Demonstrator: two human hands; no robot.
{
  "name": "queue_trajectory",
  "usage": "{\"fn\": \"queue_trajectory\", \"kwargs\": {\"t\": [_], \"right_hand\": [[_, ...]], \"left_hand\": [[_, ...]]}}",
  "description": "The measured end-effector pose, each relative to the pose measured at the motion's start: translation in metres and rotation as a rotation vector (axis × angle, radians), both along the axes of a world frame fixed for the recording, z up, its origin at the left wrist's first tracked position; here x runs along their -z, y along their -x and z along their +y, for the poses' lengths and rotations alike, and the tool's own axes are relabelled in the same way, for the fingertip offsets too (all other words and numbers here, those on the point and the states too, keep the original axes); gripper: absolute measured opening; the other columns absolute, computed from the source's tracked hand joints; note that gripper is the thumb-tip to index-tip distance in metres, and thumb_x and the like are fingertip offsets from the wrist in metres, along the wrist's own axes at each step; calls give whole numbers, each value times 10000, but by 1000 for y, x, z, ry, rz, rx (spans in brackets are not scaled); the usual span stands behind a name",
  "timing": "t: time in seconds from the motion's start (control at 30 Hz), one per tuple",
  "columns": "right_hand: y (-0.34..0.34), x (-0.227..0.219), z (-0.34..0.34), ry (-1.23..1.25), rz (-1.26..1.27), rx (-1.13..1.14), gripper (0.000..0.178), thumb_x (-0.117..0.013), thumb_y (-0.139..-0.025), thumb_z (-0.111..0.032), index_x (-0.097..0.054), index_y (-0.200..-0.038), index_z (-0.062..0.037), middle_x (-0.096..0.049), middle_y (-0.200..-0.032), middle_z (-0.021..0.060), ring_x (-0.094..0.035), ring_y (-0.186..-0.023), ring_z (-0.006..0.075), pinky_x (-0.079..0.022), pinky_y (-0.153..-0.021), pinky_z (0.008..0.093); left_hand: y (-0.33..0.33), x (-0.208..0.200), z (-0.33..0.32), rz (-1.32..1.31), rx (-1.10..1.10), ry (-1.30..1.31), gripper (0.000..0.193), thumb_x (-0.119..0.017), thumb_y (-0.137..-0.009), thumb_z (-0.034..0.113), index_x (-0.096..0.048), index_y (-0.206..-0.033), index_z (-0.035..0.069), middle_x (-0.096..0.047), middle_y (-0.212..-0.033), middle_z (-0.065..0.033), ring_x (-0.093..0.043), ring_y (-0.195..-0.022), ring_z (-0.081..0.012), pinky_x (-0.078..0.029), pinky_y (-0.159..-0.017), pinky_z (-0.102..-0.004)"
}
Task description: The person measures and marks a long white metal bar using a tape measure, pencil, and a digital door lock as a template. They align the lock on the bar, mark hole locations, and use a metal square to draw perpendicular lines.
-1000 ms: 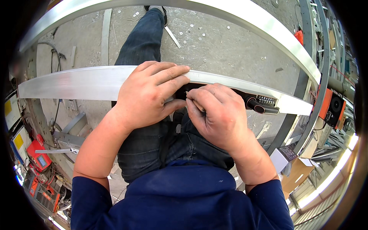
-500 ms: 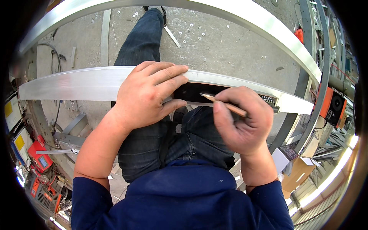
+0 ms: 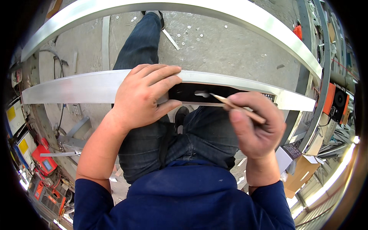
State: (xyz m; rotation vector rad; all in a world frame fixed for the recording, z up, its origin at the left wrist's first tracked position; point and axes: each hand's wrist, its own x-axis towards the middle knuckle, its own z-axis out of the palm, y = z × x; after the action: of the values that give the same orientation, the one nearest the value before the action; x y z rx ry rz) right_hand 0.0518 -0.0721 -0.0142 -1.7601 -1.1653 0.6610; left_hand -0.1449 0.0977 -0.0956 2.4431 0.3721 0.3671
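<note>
- Right hand pinches a pencil, right of the frame's middle; keep that grip firm;
- The tip is just beside a pale spot on the black strip, mid-frame; small, slow moves work best;
- Left hand lies across the metal bar; I cannot tell if its grip squeezes; press down so nothing slips.

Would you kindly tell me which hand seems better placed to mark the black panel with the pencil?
Probably the right hand: it holds the pencil, with the sharpened end pointing toward the slot in the black panel. The left hand rests across the bar and holds no pencil.
</note>
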Motion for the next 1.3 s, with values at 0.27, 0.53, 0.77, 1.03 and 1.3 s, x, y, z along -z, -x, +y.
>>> {"fn": "queue_trajectory", "kwargs": {"t": [0.27, 0.53, 0.77, 1.03, 1.3], "right_hand": [[-79, -19, -83, -198, 132, 476, 170, -703, -958, -7, -663, -1112, 51, -705, -990, 107, -680, -866, 134, -546, -811, 243], [-106, 18, -136, -20, 178, 537, 104, -715, -961, -68, -698, -1038, 1, -698, -923, 37, -623, -851, 103, -493, -772, 252], [-111, 28, -135, 42, 61, 367, 128, -742, -932, -103, -673, -1012, -31, -715, -902, 130, -711, -791, 287, -548, -712, 340], [-125, 32, -136, -8, -88, 307, 149, -771, -871, -78, -678, -982, -44, -701, -845, 108, -682, -743, 294, -530, -648, 363], [-132, 35, -134, -5, -196, 188, 147, -781, -841, -73, -683, -948, -53, -686, -819, 92, -683, -741, 295, -538, -647, 377]], "left_hand": [[-19, -17, -17, 22, -11, -38, 598, -895, -644, 227, -686, -1176, 53, -681, -1291, -119, -625, -1215, -355, -475, -1050, -483], [-94, -36, -67, 107, 107, -172, 688, -894, -656, 254, -646, -1253, 18, -668, -1327, -155, -613, -1255, -375, -456, -1100, -498], [-115, -34, -76, 177, 130, -72, 601, -876, -651, 149, -675, -1197, -4, -689, -1303, -187, -651, -1204, -395, -505, -1047, -463], [-114, -25, -77, 140, 108, -40, 550, -858, -659, 115, -696, -1167, -20, -707, -1276, -196, -666, -1205, -406, -529, -1033, -463], [-116, -26, -77, 165, 109, -49, 535, -852, -675, 127, -692, -1163, -24, -706, -1272, -199, -659, -1210, -420, -529, -1040, -470]]}}
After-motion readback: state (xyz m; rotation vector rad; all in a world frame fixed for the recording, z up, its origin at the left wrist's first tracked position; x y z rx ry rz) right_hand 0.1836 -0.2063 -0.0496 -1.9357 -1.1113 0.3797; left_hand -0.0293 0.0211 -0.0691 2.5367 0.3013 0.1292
